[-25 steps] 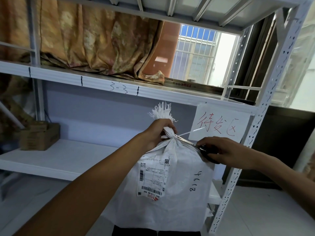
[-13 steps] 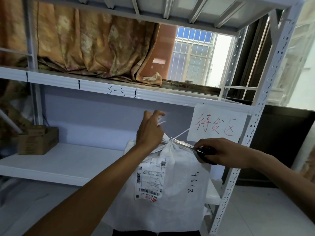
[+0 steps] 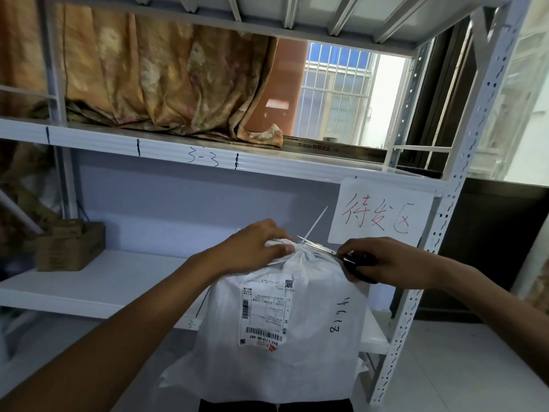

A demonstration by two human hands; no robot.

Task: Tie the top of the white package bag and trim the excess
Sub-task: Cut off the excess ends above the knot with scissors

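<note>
- Head view, front and centre: white package bag [image 3: 285, 328] standing upright before the white shelf [image 3: 98, 288], label and handwritten digits facing the camera.
- Neck already cinched with a white zip tie [image 3: 312, 226], loose tail poking up and to the right. So: tying looks done, trimming in hand.
- Left hand [image 3: 252, 251] clamped down over the gathered top, grip closed on the bunched plastic just left of the tie.
- Right hand [image 3: 383, 261] wrapped round the dark handles of the scissors [image 3: 322, 249], grip closed on them; blades reaching in at the neck, tips right by the base of the tail. Blades look slightly parted, hard to say for sure.
- Next move, best guess: needs the blades squared across the tail close to the lock, then a snip, without nicking bag or fingers.
- Paper sign [image 3: 383, 217] with red writing hanging off the shelf edge behind.
</note>
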